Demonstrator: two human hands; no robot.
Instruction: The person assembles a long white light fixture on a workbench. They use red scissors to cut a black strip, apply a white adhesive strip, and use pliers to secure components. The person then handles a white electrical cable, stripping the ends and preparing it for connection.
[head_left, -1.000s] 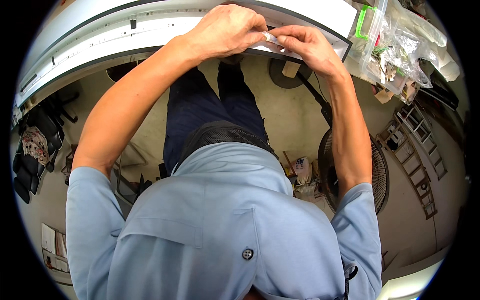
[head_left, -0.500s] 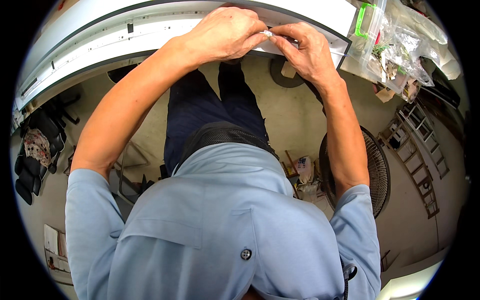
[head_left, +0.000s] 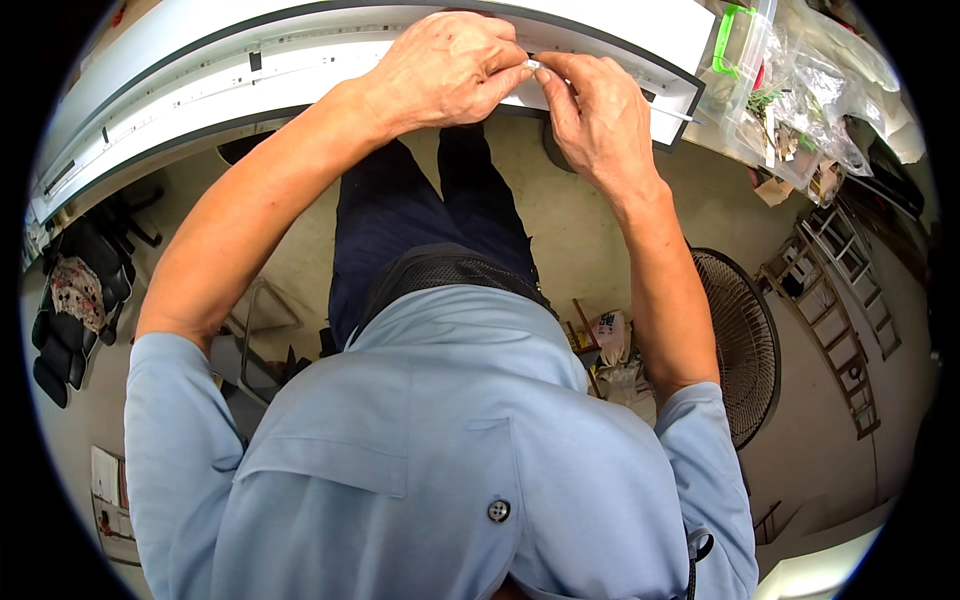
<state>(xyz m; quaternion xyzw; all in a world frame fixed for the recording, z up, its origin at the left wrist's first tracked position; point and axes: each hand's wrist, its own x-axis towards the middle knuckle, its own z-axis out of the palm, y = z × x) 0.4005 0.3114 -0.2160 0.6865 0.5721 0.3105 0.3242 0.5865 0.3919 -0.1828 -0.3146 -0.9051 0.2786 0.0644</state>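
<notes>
A long white housing (head_left: 320,80) with dark edges lies across the top of the view, and LED strips (head_left: 205,75) run inside it. Over its right part, my left hand (head_left: 450,68) and my right hand (head_left: 600,115) meet fingertip to fingertip. Between them is a small whitish piece (head_left: 532,65), too small to make out fully. My left thumb and forefinger pinch it from the left. On the other side, my right thumb and forefinger close on it. A thin pale wire (head_left: 685,117) pokes over the housing's right end.
Right of the housing stands a clear plastic box (head_left: 752,75) with a green latch, beside crumpled clear bags (head_left: 835,110). A round fan (head_left: 738,345) is below my right arm. Ladders (head_left: 830,320) are at the far right, a black chair (head_left: 75,310) at the far left.
My right hand has turned slightly, and its forearm has swung inward to the left, uncovering more of the fan. My left hand stays nearly in place. The pale wire now shows at the housing's end.
</notes>
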